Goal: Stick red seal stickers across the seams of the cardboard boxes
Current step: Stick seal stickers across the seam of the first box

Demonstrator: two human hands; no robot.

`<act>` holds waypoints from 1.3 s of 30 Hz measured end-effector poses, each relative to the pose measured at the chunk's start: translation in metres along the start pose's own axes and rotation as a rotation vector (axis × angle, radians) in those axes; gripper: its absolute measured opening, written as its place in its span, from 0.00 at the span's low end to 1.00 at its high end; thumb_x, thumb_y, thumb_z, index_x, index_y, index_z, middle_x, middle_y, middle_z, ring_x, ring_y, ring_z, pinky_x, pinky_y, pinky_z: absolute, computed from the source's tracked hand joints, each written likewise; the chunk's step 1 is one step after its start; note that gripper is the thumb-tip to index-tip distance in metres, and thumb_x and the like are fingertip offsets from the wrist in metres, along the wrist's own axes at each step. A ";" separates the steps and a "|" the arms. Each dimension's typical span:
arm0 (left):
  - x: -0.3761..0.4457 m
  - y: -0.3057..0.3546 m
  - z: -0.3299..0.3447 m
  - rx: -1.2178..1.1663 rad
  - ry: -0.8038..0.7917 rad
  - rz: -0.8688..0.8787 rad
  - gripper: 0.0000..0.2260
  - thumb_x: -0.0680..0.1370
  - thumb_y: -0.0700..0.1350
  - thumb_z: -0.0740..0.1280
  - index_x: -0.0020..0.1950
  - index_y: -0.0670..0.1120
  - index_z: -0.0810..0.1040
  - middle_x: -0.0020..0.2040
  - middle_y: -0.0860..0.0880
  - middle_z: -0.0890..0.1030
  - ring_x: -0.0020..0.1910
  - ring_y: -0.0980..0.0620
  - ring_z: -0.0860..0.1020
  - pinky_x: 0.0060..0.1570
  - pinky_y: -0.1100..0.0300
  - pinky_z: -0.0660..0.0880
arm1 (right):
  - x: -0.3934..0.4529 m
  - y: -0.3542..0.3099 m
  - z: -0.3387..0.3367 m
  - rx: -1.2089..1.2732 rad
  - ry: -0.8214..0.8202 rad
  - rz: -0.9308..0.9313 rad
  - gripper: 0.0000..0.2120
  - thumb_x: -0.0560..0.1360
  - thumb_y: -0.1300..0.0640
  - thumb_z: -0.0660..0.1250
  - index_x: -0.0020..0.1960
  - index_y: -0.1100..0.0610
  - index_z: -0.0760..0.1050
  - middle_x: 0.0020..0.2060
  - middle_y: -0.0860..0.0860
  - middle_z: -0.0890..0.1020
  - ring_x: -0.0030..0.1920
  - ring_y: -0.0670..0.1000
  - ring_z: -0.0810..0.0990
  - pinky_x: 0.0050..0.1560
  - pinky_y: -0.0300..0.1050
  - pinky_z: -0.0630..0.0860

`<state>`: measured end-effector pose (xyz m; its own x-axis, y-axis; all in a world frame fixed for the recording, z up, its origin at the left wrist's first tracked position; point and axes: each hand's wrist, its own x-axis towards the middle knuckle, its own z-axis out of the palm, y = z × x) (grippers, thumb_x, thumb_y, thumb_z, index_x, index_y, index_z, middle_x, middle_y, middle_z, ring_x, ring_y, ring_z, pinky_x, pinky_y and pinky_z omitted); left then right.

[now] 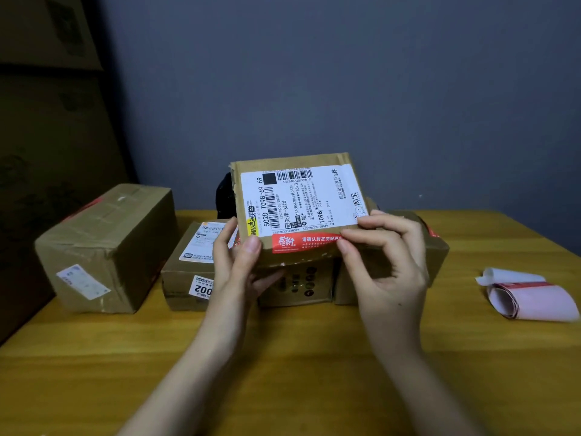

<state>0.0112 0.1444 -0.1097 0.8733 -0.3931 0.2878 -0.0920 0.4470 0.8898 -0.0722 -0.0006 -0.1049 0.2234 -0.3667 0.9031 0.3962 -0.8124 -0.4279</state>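
Yellowish wood grain fills the near part of the view, a table [283, 372] from which two bare forearms reach forward. Both hands hold a small cardboard box [301, 256] raised and tilted toward the camera, above the other parcels. Left hand [242, 262] grips the box's left end, thumb pressed on the near top edge and fingers curled underneath. Right hand [383, 262] pinches the right end, its thumb on the right part of a red seal sticker [301, 242] and its curled fingers on the edge of the white shipping label [301, 196]. The sticker lies along the near top edge of the box, apparently folding over onto the front face; the seam beneath it cannot be made out. By my reading the step in hand is pressing this sticker flat, and the next move calls for rubbing its right end and folded edge firm, then setting the box down. To the right, well apart, lies the curled sticker roll [528, 297]. Farther back sit more boxes: a large taped one [107, 247] at left, a labelled one [188, 262] beside it, another [434, 243] behind the right hand.
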 end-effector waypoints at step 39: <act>-0.005 -0.001 0.003 0.022 0.161 0.132 0.39 0.62 0.58 0.72 0.70 0.59 0.60 0.61 0.51 0.79 0.59 0.54 0.79 0.52 0.58 0.78 | -0.002 0.002 0.007 -0.102 -0.181 0.040 0.07 0.78 0.57 0.61 0.50 0.59 0.76 0.46 0.48 0.77 0.49 0.42 0.74 0.51 0.30 0.70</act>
<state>0.0054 0.1436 -0.1111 0.9180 -0.1978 0.3437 -0.2197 0.4678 0.8561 -0.0658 0.0014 -0.1080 0.3977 -0.3197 0.8600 0.2939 -0.8436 -0.4495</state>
